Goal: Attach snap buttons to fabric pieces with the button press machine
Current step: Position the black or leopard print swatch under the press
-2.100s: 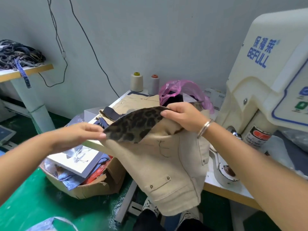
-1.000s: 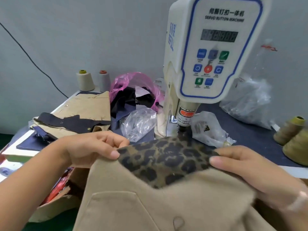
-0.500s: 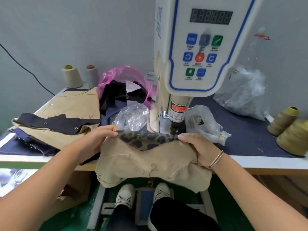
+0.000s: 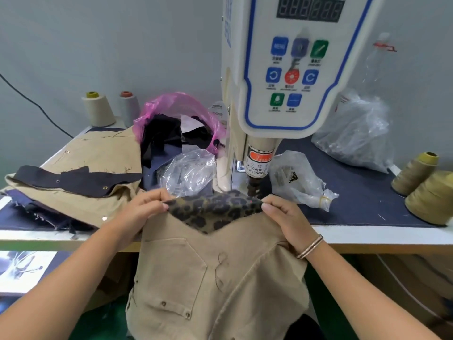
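A tan fabric piece (image 4: 215,273) with a leopard-print flap (image 4: 215,209) hangs over the table's front edge. My left hand (image 4: 144,209) pinches the flap's left corner and my right hand (image 4: 284,214) pinches its right corner. The flap's far edge lies just under the press head (image 4: 255,182) of the white button press machine (image 4: 289,69). A small red light dot shows on the flap near my right fingertips. Metal snaps sit on the tan piece lower down.
A pile of tan and navy fabric pieces (image 4: 81,173) lies at the left of the table (image 4: 392,235). Behind are a pink bag (image 4: 176,114), clear plastic bags (image 4: 188,173) (image 4: 301,180) (image 4: 355,133) and thread cones (image 4: 98,109) (image 4: 429,192).
The view has closed in on the machine. Both hands have lifted the leopard flap slightly and pushed it further under the press head, still pinching its corners.
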`<action>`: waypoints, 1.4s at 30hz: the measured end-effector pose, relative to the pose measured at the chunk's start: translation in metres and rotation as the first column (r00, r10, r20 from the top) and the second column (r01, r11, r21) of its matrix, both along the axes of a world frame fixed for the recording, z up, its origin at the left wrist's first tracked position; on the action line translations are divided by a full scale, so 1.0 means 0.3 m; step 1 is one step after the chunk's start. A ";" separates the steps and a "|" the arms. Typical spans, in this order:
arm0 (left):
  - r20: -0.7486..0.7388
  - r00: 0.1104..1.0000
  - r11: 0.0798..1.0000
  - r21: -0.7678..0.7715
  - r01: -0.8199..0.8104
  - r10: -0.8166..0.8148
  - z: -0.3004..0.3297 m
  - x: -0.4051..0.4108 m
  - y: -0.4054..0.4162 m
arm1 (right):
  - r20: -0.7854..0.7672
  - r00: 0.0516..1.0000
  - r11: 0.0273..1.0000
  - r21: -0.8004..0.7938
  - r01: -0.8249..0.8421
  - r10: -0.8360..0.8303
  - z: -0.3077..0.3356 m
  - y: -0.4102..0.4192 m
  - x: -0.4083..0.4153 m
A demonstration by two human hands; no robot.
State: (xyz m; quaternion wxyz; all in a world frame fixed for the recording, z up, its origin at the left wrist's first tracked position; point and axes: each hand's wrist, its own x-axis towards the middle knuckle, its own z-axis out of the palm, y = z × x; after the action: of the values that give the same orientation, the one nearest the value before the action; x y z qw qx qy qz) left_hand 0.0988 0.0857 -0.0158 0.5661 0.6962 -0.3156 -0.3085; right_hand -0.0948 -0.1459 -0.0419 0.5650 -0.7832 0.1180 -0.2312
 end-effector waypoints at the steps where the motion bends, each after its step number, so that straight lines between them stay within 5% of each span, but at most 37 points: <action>1: 0.007 1.000 0.999 0.043 -0.004 0.004 -0.009 -0.003 0.000 | -0.017 1.000 1.000 0.005 -0.005 0.005 -0.010 -0.001 0.000; 7: -0.064 0.996 0.991 0.122 -0.049 0.057 -0.024 0.007 -0.017 | -0.060 0.998 0.988 0.145 0.046 -0.037 -0.017 0.006 0.000; 12: -0.181 0.972 0.989 0.007 -0.148 0.147 -0.032 0.020 -0.032 | -0.022 1.000 0.928 0.373 -0.001 0.010 0.012 0.011 0.022; 21: -0.256 0.960 0.993 -0.007 -0.120 0.114 -0.027 0.040 -0.051 | -0.037 0.998 0.916 0.400 -0.033 0.052 0.015 -0.006 0.030; 29: -0.365 0.926 0.995 -0.023 0.097 -0.099 -0.050 0.103 -0.019 | -0.089 0.979 0.903 0.410 -0.131 0.182 0.058 -0.055 0.012; 42: -0.413 0.906 0.995 -0.003 0.104 -0.096 -0.057 0.132 -0.005 | -0.048 0.999 0.878 0.478 0.017 0.007 0.052 -0.022 0.054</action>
State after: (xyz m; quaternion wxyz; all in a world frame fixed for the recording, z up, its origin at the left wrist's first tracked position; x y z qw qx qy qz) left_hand 0.1384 0.0841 -0.0328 0.5967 0.6036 -0.2214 -0.4802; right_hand -0.0786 -0.1525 -0.0263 0.7372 -0.6245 0.1872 -0.1774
